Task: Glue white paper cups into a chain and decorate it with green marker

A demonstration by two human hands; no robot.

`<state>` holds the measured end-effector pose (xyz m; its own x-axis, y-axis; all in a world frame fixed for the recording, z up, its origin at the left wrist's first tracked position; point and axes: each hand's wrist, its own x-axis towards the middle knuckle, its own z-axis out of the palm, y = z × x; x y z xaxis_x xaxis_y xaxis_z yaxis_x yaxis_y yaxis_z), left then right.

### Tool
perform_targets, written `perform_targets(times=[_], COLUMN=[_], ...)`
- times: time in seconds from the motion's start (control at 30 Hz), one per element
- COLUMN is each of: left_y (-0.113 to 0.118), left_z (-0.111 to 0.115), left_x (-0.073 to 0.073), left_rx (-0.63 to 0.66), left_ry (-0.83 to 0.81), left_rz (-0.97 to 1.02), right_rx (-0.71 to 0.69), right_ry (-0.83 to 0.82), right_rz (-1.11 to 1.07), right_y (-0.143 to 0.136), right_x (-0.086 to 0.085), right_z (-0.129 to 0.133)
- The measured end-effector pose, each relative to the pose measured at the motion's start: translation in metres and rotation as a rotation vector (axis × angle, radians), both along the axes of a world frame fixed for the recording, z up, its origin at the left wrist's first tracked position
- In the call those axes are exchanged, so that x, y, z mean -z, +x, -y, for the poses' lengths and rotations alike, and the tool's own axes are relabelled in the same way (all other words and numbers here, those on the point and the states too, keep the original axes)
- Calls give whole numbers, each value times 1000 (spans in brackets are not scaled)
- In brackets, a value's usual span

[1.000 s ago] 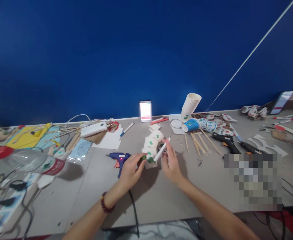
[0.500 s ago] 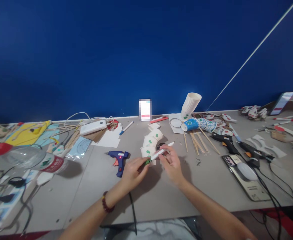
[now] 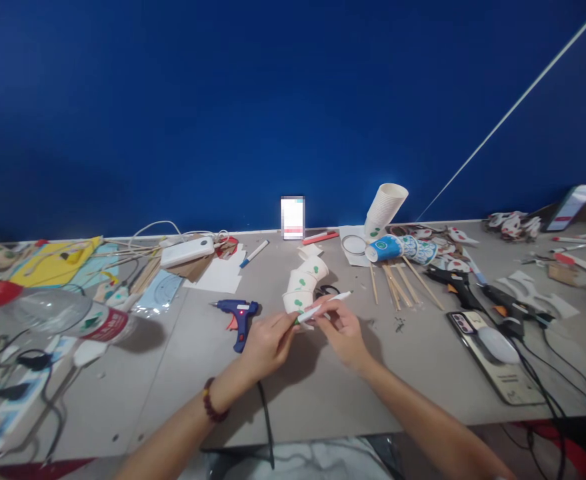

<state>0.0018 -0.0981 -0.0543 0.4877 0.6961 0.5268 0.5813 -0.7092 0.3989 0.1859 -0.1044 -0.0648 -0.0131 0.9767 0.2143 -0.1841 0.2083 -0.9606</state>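
In front of me, a white marker [image 3: 309, 313] with a green end is held between both hands, tilted up to the right. My left hand [image 3: 269, 341] closes on its green end, which the fingers mostly cover. The thumb and fingers of my right hand [image 3: 343, 331] pinch the white barrel. A curved row of white paper cups [image 3: 301, 280] with green leaf prints lies just behind the marker. Part of a pair of black-handled scissors [image 3: 329, 291] shows beside the cups.
A blue glue gun [image 3: 240, 317] lies left of my hands. A bottle [image 3: 67, 317] and power strip [image 3: 27, 400] are farther left. Wooden sticks [image 3: 395, 287], a cup stack [image 3: 385, 208], black glue guns [image 3: 507, 307] and a phone [image 3: 495, 360] are on the right.
My right hand has shifted slightly along the marker, and its fingers are closer around the barrel. The left hand stays nearly in place at the green end.
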Motion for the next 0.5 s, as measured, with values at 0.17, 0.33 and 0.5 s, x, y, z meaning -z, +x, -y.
perform_targets(times=[0.17, 0.33, 0.5], left_y=[2, -3, -7], left_z=[-2, -6, -12], left_x=[-3, -18, -33], left_rx=[1, -56, -241], left_ry=[-49, -176, -403], left_rz=[41, 125, 35], right_rx=[16, 82, 277], right_ry=[-3, 95, 88], right_rz=[21, 229, 296], right_y=[1, 9, 23], right_x=[-1, 2, 13], right_z=[2, -1, -13])
